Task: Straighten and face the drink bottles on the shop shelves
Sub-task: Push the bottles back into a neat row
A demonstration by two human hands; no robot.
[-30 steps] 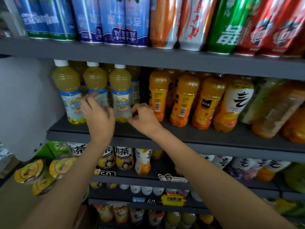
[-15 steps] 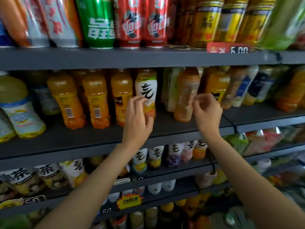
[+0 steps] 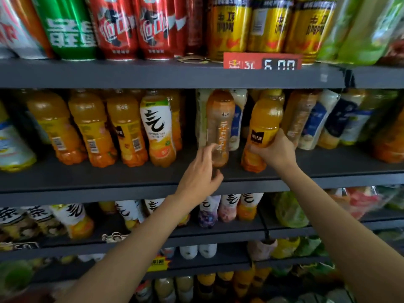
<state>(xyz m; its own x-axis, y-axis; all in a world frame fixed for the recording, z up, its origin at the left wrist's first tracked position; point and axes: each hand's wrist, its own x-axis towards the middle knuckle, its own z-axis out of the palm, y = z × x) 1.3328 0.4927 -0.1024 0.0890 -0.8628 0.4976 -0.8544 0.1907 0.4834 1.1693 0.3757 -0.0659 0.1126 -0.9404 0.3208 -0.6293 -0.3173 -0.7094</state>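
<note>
My right hand (image 3: pixel 276 150) grips an orange juice bottle (image 3: pixel 263 125) with a black label low on its body; the bottle stands on the grey middle shelf (image 3: pixel 131 178). My left hand (image 3: pixel 202 173) reaches up with fingers loosely spread at the base of a brown tea bottle (image 3: pixel 219 125) just left of it; whether the fingertips touch it is unclear. Further left stand a white-labelled bottle (image 3: pixel 158 130) and three orange juice bottles (image 3: pixel 91 130), two with barcodes facing out.
Cans (image 3: pixel 118 25) fill the top shelf, with a red price tag (image 3: pixel 262 61) on its edge. More bottles (image 3: pixel 314 119) crowd the middle shelf to the right. Lower shelves (image 3: pixel 196 232) hold further bottles and packets under my forearms.
The view has swung right along the shelf. My right hand dropped and closed round the orange juice bottle. My left hand left the white-labelled bottle and moved right to the brown tea bottle.
</note>
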